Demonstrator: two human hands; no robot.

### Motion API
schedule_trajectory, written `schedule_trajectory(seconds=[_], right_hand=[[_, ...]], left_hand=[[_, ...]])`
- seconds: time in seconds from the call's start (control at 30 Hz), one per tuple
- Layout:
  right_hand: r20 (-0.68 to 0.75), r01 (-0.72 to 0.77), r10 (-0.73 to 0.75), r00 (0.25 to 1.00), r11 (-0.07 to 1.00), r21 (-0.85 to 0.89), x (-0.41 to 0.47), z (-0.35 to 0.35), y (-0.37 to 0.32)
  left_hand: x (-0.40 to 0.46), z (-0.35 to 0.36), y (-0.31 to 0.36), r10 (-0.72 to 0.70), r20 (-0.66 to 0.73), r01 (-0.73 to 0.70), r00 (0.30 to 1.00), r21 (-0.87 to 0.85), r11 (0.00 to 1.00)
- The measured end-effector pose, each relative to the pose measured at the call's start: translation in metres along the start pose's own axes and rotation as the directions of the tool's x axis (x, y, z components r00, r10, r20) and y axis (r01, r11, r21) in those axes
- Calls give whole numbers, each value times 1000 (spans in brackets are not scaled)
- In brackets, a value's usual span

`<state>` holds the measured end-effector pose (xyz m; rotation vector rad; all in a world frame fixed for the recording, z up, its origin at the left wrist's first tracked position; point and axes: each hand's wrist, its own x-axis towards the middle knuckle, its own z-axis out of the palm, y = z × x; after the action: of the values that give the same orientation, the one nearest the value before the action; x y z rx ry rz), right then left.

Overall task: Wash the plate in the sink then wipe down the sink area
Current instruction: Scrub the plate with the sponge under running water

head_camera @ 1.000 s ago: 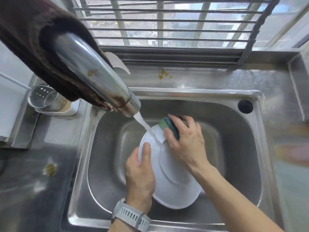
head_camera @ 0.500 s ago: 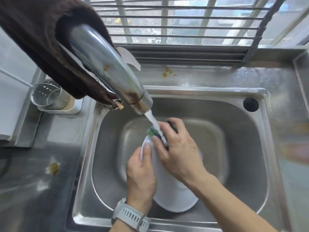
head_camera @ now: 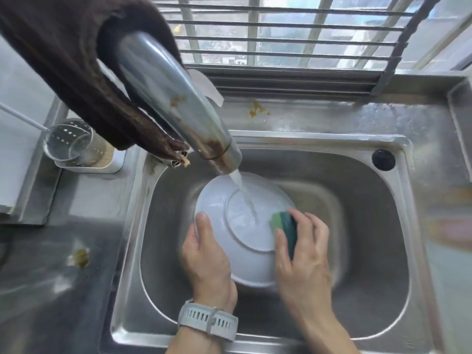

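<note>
White round ceramic plate held underside-up over the stainless steel sink basin, tilted toward the viewer, under the stream from the chrome tap. Left hand closed on the plate's left rim, thumb on the upturned underside. Right hand wrapped snugly around a green two-layer sponge, pressed to the plate's right edge beside the foot ring. Plate directly left of the sponge-holding fingers; next stroke probably leftward across the wet base. Brown stains on the steel counter, for the later wipe.
</note>
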<state>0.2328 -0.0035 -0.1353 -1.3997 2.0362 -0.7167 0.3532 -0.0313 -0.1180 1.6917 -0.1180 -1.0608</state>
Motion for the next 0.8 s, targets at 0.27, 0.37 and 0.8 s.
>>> schedule_trajectory(seconds=[0.27, 0.37, 0.8], right_hand=[[7, 136, -137, 991, 988, 77, -7, 1, 1], [25, -73, 71, 997, 996, 59, 44, -4, 10], [269, 419, -388, 882, 905, -70, 39, 31, -67]], left_hand=[[-2, -1, 3, -37, 18, 38, 999, -68, 997], [-6, -7, -2, 4, 77, -5, 997, 12, 1000], [-10, -4, 19, -282, 349, 378, 894, -246, 893]])
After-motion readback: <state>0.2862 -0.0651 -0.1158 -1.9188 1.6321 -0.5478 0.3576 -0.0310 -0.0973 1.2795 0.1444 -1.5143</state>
